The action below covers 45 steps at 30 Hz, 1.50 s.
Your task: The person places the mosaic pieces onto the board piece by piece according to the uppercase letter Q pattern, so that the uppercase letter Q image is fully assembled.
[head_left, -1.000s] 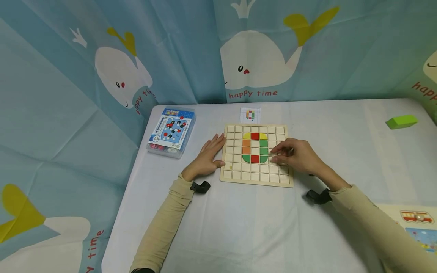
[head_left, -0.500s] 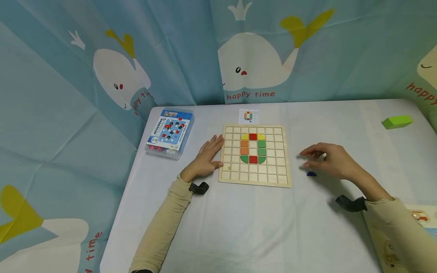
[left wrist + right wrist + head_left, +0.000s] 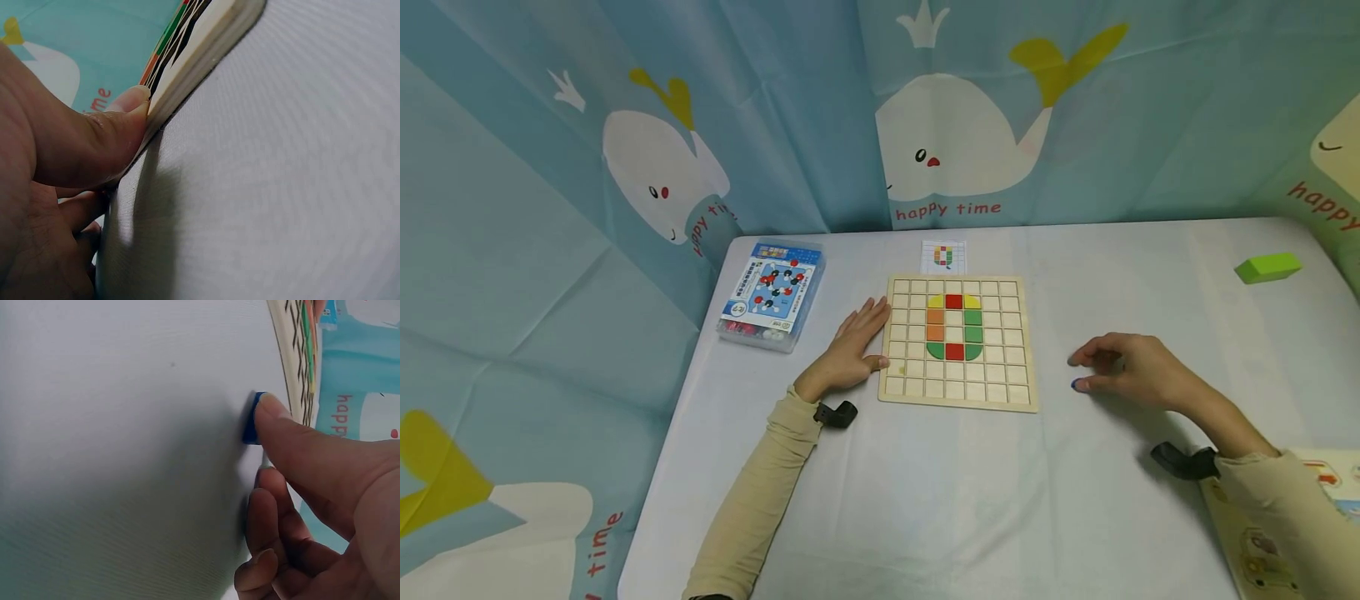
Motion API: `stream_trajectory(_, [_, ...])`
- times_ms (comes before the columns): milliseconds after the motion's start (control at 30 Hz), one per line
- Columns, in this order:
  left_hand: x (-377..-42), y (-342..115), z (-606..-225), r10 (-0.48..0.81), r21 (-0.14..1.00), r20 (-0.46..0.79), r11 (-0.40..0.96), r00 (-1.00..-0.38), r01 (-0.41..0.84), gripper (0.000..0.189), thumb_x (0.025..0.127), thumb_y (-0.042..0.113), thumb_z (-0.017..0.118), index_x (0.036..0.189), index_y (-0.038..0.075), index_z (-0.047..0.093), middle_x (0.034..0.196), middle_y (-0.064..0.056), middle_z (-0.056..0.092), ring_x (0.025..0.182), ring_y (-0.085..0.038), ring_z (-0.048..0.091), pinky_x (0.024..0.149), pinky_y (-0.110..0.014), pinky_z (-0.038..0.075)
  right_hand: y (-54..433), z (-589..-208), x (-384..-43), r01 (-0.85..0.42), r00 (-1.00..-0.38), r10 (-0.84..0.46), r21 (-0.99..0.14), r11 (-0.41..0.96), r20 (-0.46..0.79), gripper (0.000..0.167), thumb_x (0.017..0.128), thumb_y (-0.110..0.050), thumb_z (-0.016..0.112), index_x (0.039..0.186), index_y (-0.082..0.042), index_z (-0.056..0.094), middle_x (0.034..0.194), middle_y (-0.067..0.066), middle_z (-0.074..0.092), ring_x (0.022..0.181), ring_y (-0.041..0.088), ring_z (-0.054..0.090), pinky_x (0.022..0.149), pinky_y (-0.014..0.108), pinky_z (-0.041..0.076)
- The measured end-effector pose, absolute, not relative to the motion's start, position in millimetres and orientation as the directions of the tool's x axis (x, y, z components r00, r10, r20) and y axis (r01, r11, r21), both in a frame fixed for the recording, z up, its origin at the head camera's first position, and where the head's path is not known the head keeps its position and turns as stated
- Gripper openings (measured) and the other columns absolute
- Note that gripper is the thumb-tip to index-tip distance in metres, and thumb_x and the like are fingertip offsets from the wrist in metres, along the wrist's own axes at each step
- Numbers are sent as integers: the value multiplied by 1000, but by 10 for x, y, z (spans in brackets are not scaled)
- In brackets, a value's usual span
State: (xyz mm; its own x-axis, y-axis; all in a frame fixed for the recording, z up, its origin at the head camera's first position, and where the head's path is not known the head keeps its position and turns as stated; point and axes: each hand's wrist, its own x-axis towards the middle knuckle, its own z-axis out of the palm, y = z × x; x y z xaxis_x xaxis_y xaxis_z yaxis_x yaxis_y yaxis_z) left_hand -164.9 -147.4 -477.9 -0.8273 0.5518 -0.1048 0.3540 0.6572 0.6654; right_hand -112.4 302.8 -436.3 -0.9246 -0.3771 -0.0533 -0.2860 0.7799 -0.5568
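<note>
In the head view a square wooden grid board [image 3: 1004,369] lies on the table. Red, yellow, orange, and green tiles [image 3: 955,352] form a ring in it. My left hand [image 3: 848,346] rests flat at the board's left side. Its thumb [image 3: 119,134] touches the board's edge in the left wrist view. To the right of the board, my right hand [image 3: 1142,371] is low over the table. In the right wrist view its thumb touches a small blue piece [image 3: 251,422] on the cloth. The other fingers are bent and stand apart from that piece.
Behind the board lies a small pattern card [image 3: 943,257]. A clear plastic box [image 3: 772,292] with a blue label is at the left. A green block [image 3: 1267,267] sits far right, and a picture puzzle board [image 3: 1251,533] lies partly under the right sleeve.
My right hand has moved from the grid board rightward to the blue piece, then lowered until its thumb touches it. My left hand has stayed at the board's edge.
</note>
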Motion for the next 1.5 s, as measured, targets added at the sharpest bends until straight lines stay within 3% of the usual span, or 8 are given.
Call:
stream_trajectory(167, [-1648, -1471, -4771, 550, 672, -107, 654, -828, 347, 88, 96, 12, 68, 168, 0, 20, 179, -12, 12, 168, -29, 0, 136, -48, -3, 2998, -4387, -1104, -332, -914, -406, -555, 763, -12, 18, 81, -15, 92, 92, -16, 77, 87, -9, 73, 76, -5, 58, 68, 18, 51])
stream_trajectory(333, [-1646, -1464, -4774, 548, 676, -103, 651, -830, 346, 88, 95, 12, 68, 168, 0, 21, 179, -12, 12, 168, -28, 0, 136, -49, -3, 2974, -4405, -1088, -400, -889, -457, -538, 742, 30, 19, 83, -11, 89, 87, -20, 73, 83, -13, 68, 74, -5, 55, 66, 18, 49])
stream_trajectory(633, [-1645, -1469, -4787, 548, 672, -103, 654, -830, 348, 89, 95, 12, 69, 169, 1, 20, 180, -11, 12, 168, -27, 0, 136, -47, -3, 2951, -4416, -1085, -383, -900, -434, -512, 769, 21, 16, 90, -11, 84, 90, -15, 69, 83, -10, 67, 74, -4, 53, 64, 20, 48])
stream_trajectory(900, [-1663, -1481, -4798, 551, 670, -101, 653, -828, 353, 88, 96, 13, 68, 169, 2, 19, 180, -11, 12, 168, -27, 0, 136, -47, -3, 2942, -4363, -1144, -275, -946, -322, -619, 736, 37, 9, 97, -12, 77, 100, -10, 69, 84, 1, 78, 68, 2, 66, 61, 17, 47])
stream_trajectory(1067, [-1660, -1480, -4818, 554, 667, -99, 653, -826, 359, 89, 96, 13, 69, 169, 3, 19, 180, -10, 11, 168, -26, 0, 136, -46, -3, 2893, -4396, -1157, -282, -953, -286, -627, 726, 98, 9, 95, -9, 79, 97, -10, 71, 78, -1, 73, 61, 2, 58, 56, 18, 43])
stream_trajectory(1200, [-1656, -1475, -4812, 555, 665, -98, 654, -826, 360, 89, 96, 14, 69, 169, 2, 19, 180, -11, 12, 168, -28, 1, 136, -48, -3, 2838, -4437, -1168, -298, -952, -276, -631, 717, 136, 9, 93, -8, 81, 96, -12, 74, 81, 0, 72, 64, 1, 59, 57, 15, 45])
stream_trajectory(1367, [-1663, -1470, -4788, 554, 661, -104, 659, -826, 358, 88, 96, 13, 68, 169, 2, 19, 180, -12, 11, 168, -28, 0, 136, -48, -3, 2749, -4435, -1178, -285, -952, -288, -656, 699, 106, 9, 93, -12, 81, 101, -16, 80, 85, -1, 75, 70, 3, 63, 62, 14, 49])
stream_trajectory(1500, [-1665, -1472, -4795, 549, 664, -109, 660, -829, 351, 88, 96, 13, 68, 169, 2, 19, 180, -11, 11, 168, -27, 0, 136, -47, -3, 2685, -4438, -1187, -243, -958, -283, -659, 711, 49, 14, 92, -15, 83, 106, -15, 83, 87, 0, 78, 70, 3, 64, 59, 18, 50])
